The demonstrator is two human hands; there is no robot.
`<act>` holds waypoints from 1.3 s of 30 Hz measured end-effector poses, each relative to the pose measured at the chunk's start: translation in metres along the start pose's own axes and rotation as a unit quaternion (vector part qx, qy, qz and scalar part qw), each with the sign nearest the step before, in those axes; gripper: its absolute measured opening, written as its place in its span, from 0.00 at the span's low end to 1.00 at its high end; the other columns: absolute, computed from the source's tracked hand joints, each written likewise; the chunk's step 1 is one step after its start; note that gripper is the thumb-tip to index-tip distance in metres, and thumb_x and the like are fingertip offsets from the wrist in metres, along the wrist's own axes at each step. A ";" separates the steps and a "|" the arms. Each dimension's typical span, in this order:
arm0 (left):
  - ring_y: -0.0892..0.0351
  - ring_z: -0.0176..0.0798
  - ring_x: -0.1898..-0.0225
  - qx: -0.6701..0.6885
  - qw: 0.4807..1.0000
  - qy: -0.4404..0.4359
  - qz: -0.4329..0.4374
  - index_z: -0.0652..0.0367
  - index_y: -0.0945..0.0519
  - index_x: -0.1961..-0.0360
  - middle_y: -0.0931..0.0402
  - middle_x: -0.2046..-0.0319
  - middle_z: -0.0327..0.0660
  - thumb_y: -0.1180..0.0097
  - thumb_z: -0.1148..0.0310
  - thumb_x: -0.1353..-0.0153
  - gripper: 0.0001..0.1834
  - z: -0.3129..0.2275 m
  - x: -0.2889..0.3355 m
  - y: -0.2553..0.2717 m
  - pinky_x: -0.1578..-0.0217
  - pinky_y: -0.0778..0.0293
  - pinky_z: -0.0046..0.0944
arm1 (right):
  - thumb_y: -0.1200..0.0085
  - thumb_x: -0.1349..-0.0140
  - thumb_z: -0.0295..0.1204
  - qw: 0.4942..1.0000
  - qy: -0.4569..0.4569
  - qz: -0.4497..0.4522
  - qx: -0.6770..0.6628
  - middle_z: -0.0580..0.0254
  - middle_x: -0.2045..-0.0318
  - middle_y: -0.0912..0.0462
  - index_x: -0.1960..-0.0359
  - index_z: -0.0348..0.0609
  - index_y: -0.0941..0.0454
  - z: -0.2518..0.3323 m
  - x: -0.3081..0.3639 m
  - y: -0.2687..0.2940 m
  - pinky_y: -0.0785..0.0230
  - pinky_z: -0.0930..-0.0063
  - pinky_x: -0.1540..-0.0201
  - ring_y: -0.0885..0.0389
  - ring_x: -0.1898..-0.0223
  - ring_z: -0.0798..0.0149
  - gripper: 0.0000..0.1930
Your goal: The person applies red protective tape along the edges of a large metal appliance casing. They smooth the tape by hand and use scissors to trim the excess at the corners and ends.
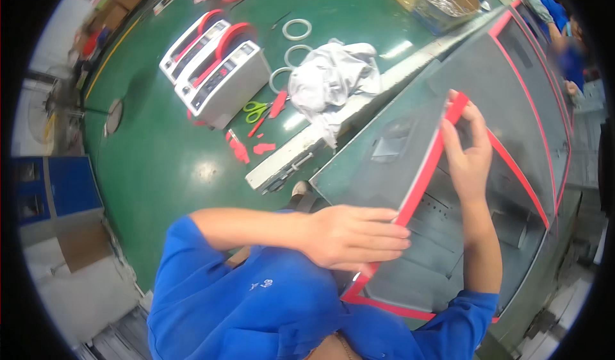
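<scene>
The right hand [471,151] grips the top corner of a grey panel [378,174], thumb on one side of the edge and fingers on the other. The panel is tilted, right of centre in the frame; a red strip [419,180] runs along its edge. The left hand [352,238] is open, fingers extended together across the strip's lower part; from here I cannot tell where its thumb rests. Green-handled scissors [255,111] lie on the floor [150,145] at upper centre-left, between a white cloth [336,78] and two white machines [234,84] carrying red rolls [232,39].
</scene>
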State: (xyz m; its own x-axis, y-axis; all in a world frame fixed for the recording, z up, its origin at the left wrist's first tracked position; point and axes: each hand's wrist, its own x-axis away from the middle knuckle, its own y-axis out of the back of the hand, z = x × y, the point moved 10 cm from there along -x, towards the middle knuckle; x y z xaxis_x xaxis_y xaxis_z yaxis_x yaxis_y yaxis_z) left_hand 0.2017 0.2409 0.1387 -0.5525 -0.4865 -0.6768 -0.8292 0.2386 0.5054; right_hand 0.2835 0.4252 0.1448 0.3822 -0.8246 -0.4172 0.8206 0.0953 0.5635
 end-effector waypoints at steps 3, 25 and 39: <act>0.33 0.48 0.45 -0.023 0.998 -0.005 -0.057 0.68 0.26 0.55 0.30 0.50 0.50 0.49 0.63 0.43 0.19 0.024 -0.013 0.009 0.42 0.42 0.50 | 0.49 0.45 0.21 0.999 -0.020 0.018 -0.026 0.55 0.50 0.28 0.57 0.37 0.28 0.005 -0.002 -0.003 0.37 0.73 0.48 0.29 0.51 0.65 0.12; 0.31 0.49 0.48 0.273 0.959 -0.069 0.017 0.63 0.23 0.58 0.30 0.51 0.54 0.53 0.71 0.40 0.12 -0.060 0.030 0.006 0.47 0.35 0.46 | 0.53 0.41 0.22 1.000 -0.007 0.028 -0.011 0.56 0.49 0.27 0.55 0.35 0.29 0.008 0.001 -0.008 0.44 0.73 0.43 0.31 0.46 0.63 0.12; 0.32 0.48 0.52 -0.349 0.705 0.616 -0.034 0.54 0.26 0.54 0.32 0.57 0.44 0.50 0.73 0.49 0.18 0.283 0.328 0.137 0.53 0.32 0.43 | 0.56 0.42 0.17 0.998 -0.032 0.027 -0.041 0.52 0.47 0.31 0.55 0.36 0.31 0.005 0.000 -0.010 0.41 0.71 0.44 0.31 0.47 0.62 0.12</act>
State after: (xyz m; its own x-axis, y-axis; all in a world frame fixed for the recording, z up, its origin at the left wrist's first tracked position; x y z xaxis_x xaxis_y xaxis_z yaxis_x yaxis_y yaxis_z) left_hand -0.1171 0.3517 -0.1652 0.3354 -0.9408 0.0490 -0.3686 -0.0832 0.9259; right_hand 0.2729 0.4211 0.1427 0.4014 -0.8503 -0.3403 0.8326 0.1839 0.5224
